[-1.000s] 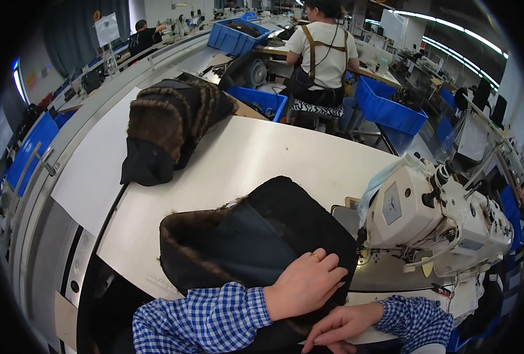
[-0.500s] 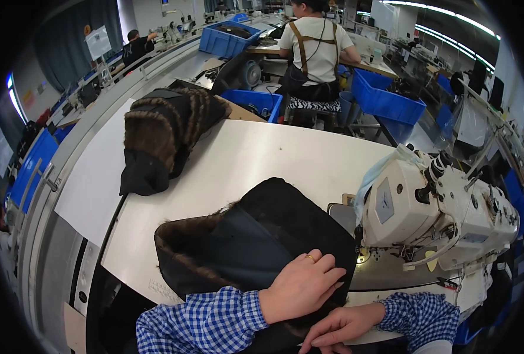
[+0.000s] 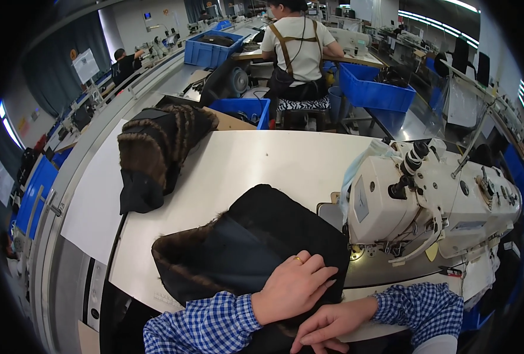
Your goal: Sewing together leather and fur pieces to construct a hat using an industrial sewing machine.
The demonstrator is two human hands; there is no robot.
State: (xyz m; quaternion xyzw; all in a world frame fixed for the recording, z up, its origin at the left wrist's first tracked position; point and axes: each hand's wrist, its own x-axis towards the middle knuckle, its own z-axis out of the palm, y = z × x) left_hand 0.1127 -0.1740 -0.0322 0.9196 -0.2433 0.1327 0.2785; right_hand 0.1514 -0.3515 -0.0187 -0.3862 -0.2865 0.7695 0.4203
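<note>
A black fabric piece with brown fur trim (image 3: 262,218) lies across the white sewing table, its left part folded so that fur and dark blue-black lining show. My left hand (image 3: 294,289), wearing a ring, rests on top of this piece with bent fingers. Close by at the table's near edge, my right hand (image 3: 335,324) hangs with its fingers apart and pointing down to the left, beside the fabric's lower part. Nothing shows in either hand, though my right fingertips are partly hidden. To the right of the fabric stands a white sewing machine (image 3: 380,200), its needle area lit.
Another black and brown fur piece (image 3: 161,141) lies at the table's far left. Small snips (image 3: 450,271) sit right of the machine's needle area. Beyond the table are blue bins (image 3: 374,91) and a seated person (image 3: 297,53) facing away. A metal rail runs along the left.
The view has shifted slightly, so the table and machine sit a little lower and to the left. Both hands keep nearly the same places relative to the fabric.
</note>
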